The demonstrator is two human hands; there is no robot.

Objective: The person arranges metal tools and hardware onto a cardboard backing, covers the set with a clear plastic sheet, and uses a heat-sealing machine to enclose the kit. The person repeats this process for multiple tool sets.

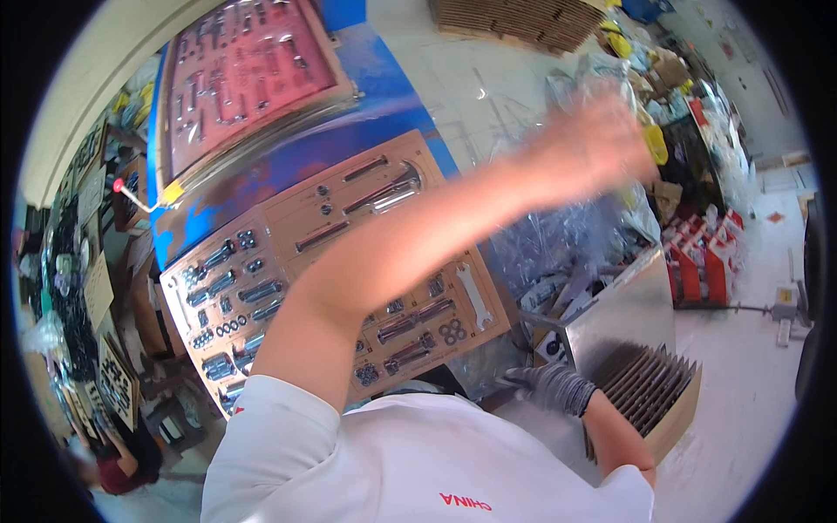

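My left arm stretches across the view, and my bare left hand point(602, 144) is smeared by motion over a heap of clear plastic bags point(558, 227). Whether it holds anything cannot be made out. Below the forearm lies a brown tool board point(475, 253) set with sockets, bits, rings and a pale open-ended wrench point(473, 297); the arm hides its middle. My right hand point(558, 388), in a grey knit glove, is low beside a metal bin point(632, 301), with its fingers stretched out to the left. Nothing shows between them.
A pink, film-covered tool board point(248, 74) rests on the blue table point(384, 70). Upright cardboard sheets point(641, 383) fill a carton at lower right. Red racks point(706, 257) stand at right; stacked cardboard point(523, 19) lies at the top. Another person point(122, 466) is at lower left.
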